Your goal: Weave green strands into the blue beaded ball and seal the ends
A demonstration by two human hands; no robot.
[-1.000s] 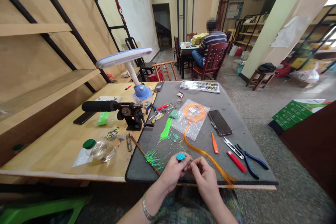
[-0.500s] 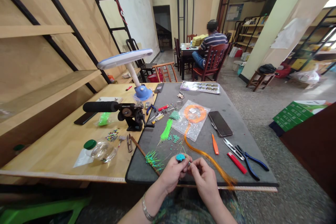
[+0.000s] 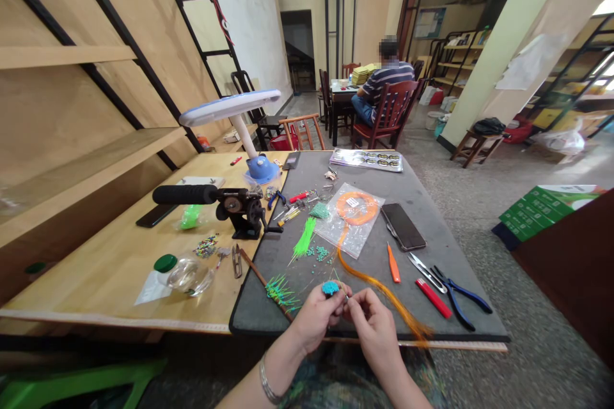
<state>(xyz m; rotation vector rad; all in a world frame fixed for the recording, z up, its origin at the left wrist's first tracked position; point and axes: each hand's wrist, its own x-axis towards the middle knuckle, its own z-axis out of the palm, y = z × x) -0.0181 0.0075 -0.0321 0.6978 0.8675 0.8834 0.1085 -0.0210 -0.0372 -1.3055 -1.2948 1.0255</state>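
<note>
Between the thumb and fingers of my left hand [image 3: 314, 314] is a small cluster of turquoise beads [image 3: 330, 288], held over the near edge of the grey mat [image 3: 297, 294]. My right hand [image 3: 373, 321] is closed in a pinch right beside it, on a thin dark piece too small to name. Fine threads rise from the bead cluster. Just beyond my hands lie loose turquoise beads [image 3: 320, 254] and a bundle of bright green strands [image 3: 304, 238]. A stick with green-yellow bristly strands [image 3: 281, 292] lies left of my left hand. Orange thread [image 3: 384, 287] runs past my right hand.
On the right lie an orange-handled tool [image 3: 393, 264], thread snips [image 3: 426, 272], a red tool [image 3: 433, 298], blue-handled pliers [image 3: 460, 297] and a phone [image 3: 403, 226]. A winder [image 3: 240, 211], a green-capped bottle [image 3: 189, 276] and a lamp [image 3: 261, 167] stand left. Another person [image 3: 386, 80] sits farther back.
Hardly anything differs. The view has shifted very slightly, and both hands keep nearly the same pose at the bead cluster.
</note>
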